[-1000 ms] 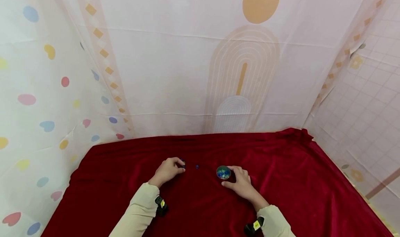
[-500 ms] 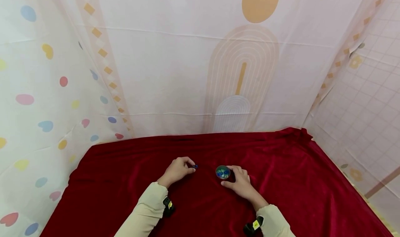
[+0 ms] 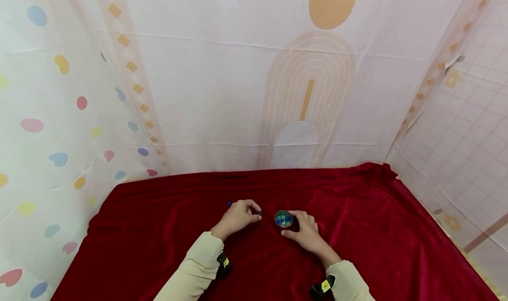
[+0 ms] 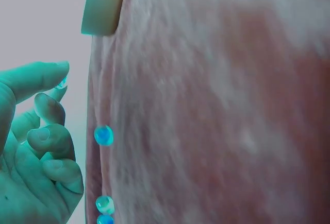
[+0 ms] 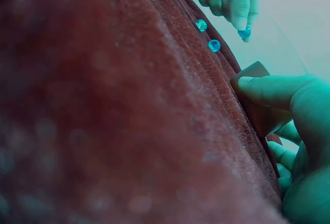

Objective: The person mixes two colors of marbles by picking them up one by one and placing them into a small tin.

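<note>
My left hand (image 3: 238, 217) pinches a blue glass marble (image 4: 62, 84) between thumb and forefinger, raised above the cloth, just left of a small round cup (image 3: 276, 224). Several blue marbles (image 3: 283, 220) lie inside that cup. My right hand (image 3: 305, 232) grips the cup's right side, thumb at the front and fingers behind; its plain outer wall (image 5: 255, 72) shows in the right wrist view. On the cloth, a marble (image 4: 103, 135) lies alone and two more sit close together, one of them a clear-blue marble (image 4: 104, 204). In the head view, the left hand hides some of these.
A dark red velvet cloth (image 3: 369, 248) with soft folds covers the table. Patterned fabric hangs behind the table (image 3: 206, 94) and at both sides. Each wrist carries a black camera, such as the left wrist camera (image 3: 224, 264).
My left hand has moved rightward from the loose marbles toward the cup, with a marble between its fingertips. The right hand and cup have stayed in place.
</note>
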Available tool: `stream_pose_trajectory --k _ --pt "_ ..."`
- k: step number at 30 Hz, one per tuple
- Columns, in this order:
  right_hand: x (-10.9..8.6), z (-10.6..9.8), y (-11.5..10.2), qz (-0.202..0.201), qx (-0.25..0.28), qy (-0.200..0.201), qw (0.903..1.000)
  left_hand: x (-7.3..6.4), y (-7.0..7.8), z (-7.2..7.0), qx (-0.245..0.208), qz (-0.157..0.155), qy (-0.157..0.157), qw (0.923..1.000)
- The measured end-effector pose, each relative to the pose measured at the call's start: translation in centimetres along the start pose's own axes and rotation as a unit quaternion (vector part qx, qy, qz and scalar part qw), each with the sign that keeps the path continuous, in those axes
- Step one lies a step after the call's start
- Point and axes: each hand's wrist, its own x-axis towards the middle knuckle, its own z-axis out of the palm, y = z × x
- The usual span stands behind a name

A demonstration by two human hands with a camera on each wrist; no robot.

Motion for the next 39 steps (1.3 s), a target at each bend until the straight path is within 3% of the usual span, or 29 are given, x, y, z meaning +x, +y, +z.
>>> stream_pose_trajectory --k 11,19,39 --pt "-0.2 0.1 0.1 0.006 0.005 -0.004 1.0 0.3 1.6 1.6 -0.005 0.033 -0.019 0.9993" --pt "-0.2 0.0 0.2 0.005 0.002 -0.004 1.0 0.8 2.5 2.8 -0.005 0.031 -0.029 0.9991" --pt "0.1 -0.1 -0.1 0.003 0.004 -0.007 1.0 0.9 2.6 3.9 -0.014 0.056 -0.058 0.9966"
